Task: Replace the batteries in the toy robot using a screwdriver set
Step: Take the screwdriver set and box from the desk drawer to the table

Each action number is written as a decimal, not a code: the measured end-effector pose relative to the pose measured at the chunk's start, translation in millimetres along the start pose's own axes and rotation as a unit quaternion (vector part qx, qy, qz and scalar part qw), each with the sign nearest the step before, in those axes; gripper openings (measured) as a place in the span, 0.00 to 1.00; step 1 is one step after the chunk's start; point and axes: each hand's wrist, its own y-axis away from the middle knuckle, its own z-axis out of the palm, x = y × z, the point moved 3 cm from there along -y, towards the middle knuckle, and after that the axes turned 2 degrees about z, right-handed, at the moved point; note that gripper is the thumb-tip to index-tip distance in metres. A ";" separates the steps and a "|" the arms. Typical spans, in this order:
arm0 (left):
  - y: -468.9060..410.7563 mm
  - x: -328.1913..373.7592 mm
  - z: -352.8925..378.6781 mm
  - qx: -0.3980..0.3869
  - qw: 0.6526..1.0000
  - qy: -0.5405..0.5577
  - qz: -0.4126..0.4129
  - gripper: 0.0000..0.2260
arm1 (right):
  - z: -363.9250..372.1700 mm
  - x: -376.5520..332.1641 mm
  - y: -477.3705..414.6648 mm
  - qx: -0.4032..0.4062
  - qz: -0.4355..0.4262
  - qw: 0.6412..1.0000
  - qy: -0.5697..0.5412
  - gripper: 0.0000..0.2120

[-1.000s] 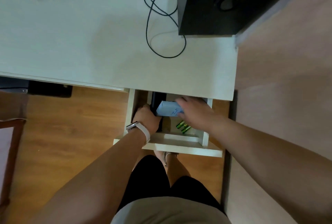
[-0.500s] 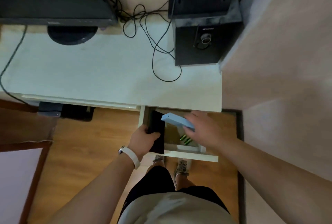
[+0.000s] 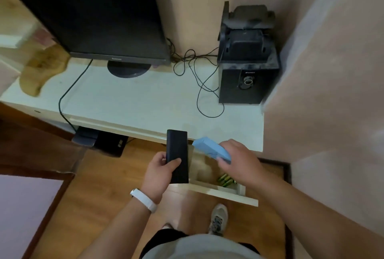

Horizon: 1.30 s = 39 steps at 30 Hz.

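My left hand (image 3: pixel 161 172) grips a flat black case (image 3: pixel 177 152), held upright above the open drawer (image 3: pixel 224 193). My right hand (image 3: pixel 239 160) grips a light blue box (image 3: pixel 209 147), tilted, just right of the black case and over the drawer. Several green batteries (image 3: pixel 226 180) lie loose on the drawer's floor, below my right hand. No toy robot shows in this view.
The white desk (image 3: pixel 133 100) carries a black monitor (image 3: pixel 93 19) at the back, a black speaker (image 3: pixel 248 78) at the right with loose cables (image 3: pixel 199 84), and a wall right beside it. A black device (image 3: pixel 99 140) sits under the desk. My shoe (image 3: pixel 218 219) stands below the drawer.
Both hands have lifted out of the drawer, the left with the black case and the right with the blue box. The camera has tilted up, revealing monitor and speaker.
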 end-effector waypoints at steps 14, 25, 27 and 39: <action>51.4 -25.0 -234.6 0.190 0.971 0.131 0.068 0.07 | 58.3 -230.8 -43.8 -0.051 -0.118 0.992 0.017 0.08; 151.9 -121.2 -449.0 0.362 0.905 0.213 0.065 0.08 | 191.9 -469.4 -35.5 -0.139 -0.282 0.949 0.029 0.11; 173.8 -138.1 -478.2 0.405 0.880 0.239 0.062 0.08 | 219.4 -509.7 -28.9 -0.156 -0.313 0.936 0.033 0.12; 224.0 -182.4 -572.4 0.565 0.766 0.301 0.062 0.08 | 332.4 -652.3 -14.0 -0.259 -0.434 0.862 0.043 0.15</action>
